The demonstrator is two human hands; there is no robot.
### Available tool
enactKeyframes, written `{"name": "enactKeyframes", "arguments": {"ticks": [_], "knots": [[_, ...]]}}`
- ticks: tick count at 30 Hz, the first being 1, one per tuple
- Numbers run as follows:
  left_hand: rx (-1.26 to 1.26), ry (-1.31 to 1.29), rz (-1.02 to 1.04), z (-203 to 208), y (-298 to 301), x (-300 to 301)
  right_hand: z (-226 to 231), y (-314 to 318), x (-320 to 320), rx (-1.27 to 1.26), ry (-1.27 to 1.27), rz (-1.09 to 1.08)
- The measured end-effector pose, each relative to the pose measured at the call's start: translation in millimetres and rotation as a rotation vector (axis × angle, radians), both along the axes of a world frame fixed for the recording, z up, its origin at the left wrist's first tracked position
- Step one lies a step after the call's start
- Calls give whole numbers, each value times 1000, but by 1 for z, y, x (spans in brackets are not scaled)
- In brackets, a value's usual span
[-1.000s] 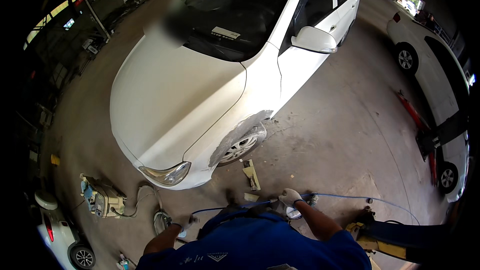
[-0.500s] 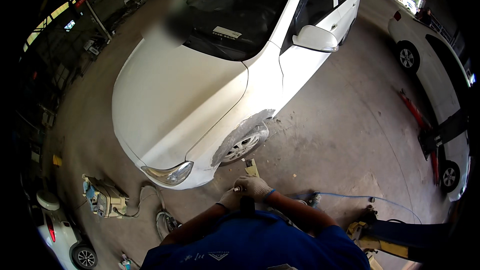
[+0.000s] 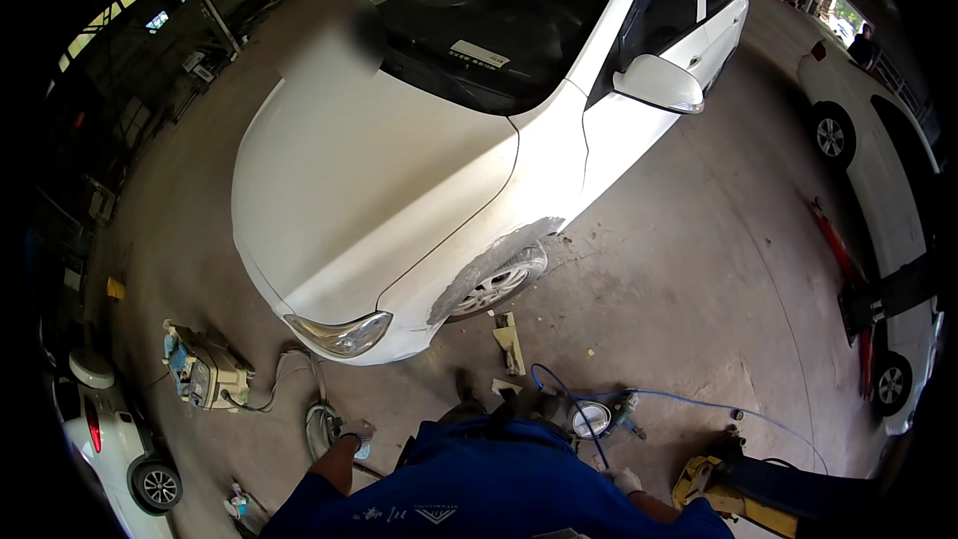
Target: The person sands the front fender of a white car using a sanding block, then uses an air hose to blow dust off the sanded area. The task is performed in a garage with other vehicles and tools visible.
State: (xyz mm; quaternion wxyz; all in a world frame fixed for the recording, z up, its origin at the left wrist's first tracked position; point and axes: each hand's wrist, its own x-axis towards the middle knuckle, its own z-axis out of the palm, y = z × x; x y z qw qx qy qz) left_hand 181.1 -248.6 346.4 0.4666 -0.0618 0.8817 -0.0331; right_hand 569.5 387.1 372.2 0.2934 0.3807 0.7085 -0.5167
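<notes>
My left hand (image 3: 356,429), in a pale knit glove, hangs low on my left side, beside a dark looped hose (image 3: 321,427) on the floor. A small light-blue patch (image 3: 362,450) shows just under it; whether I hold it is unclear. My right hand (image 3: 626,480), also gloved, is lowered at my right hip, near a blue air hose (image 3: 602,451); its fingers are too small to read. Ahead stands a white car (image 3: 399,170), with a grey sanded patch (image 3: 484,265) around its front wheel arch.
By the wheel lies a yellowish board (image 3: 509,347). A round white-rimmed can (image 3: 591,419) and an air tool (image 3: 629,413) are right of my feet. A beige machine (image 3: 210,369) stands left; a yellow-and-blue lift arm (image 3: 758,484) lies right. Another white car (image 3: 858,110) is at far right.
My hands, together in front of my chest before, have parted and dropped to either side. The view has shifted slightly, and the board, can and feet now show.
</notes>
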Motion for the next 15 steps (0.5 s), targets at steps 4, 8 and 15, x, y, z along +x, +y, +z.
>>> {"name": "enactKeyframes", "arguments": {"ticks": [4,8,15], "knots": [[118,-61,37,24,67,-3,-17,-13,7,143,-300,332],[382,26,-174,86,164,-31,-37,12,-70,429,-94,393],[959,37,-143,125,356,-55,115,4,-357,-283,542,-537]]}}
